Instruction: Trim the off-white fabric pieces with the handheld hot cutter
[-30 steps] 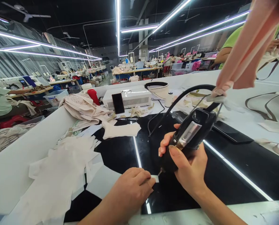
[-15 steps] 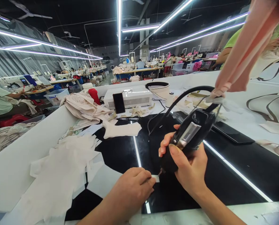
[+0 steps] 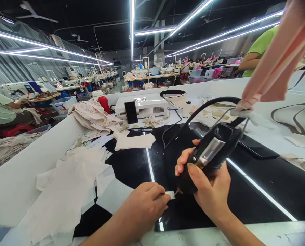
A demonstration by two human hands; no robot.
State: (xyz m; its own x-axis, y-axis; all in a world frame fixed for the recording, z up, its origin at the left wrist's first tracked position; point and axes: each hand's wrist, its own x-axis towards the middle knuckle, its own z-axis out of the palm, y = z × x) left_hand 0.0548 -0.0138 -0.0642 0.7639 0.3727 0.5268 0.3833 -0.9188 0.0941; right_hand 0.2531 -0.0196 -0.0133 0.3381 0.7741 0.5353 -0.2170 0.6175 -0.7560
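My right hand (image 3: 209, 184) is wrapped around a black corded handheld tool (image 3: 209, 150) with a metal plate on its side. The tool tilts down to the left, and its small metal tip (image 3: 177, 191) is at the edge of a small white piece (image 3: 171, 194). My left hand (image 3: 147, 205) has its fingers closed on that piece, low over the glossy black work surface (image 3: 132, 164); most of the piece is hidden under the fingers. A knotted pink cloth strip (image 3: 267, 68) holds the tool's upper end from above.
White cut pieces (image 3: 65, 191) lie in a heap at the left. Behind are a beige cut piece (image 3: 134, 141), a pen (image 3: 141, 129), a phone (image 3: 131, 112) leaning on a white vented box (image 3: 152, 106), and a black cable (image 3: 193, 112). A black flat tray (image 3: 260, 147) lies right.
My right hand and the tool have shifted slightly right and down. My left hand has hardly moved and stays on the white piece. The view has turned a little.
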